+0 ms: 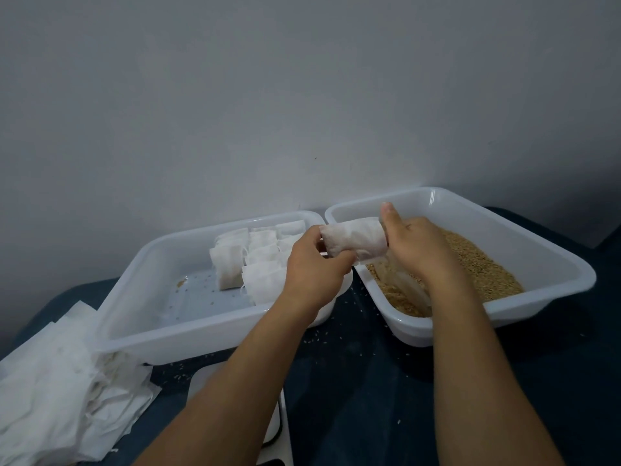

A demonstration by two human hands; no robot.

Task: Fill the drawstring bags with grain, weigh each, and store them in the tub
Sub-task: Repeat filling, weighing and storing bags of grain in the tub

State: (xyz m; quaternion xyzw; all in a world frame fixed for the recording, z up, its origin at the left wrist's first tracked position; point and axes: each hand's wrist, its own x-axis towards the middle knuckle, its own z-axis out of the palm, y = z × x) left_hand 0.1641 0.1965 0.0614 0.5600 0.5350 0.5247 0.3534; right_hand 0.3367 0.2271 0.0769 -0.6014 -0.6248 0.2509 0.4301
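- Left hand point(311, 264) and right hand point(415, 245) grip the filled bag point(354, 238) at its ends, fingers curled.
- Soft, sagging pouch; best held near its drawstring mouth.

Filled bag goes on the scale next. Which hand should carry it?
Left, probably. The left hand already grips the white filled drawstring bag at its near end, and the white scale lies below the left forearm. The right hand, at the bag's far end, is over the white plastic grain tub.

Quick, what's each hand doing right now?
Left hand: holding the bag by one end.
Right hand: holding the bag's other end.
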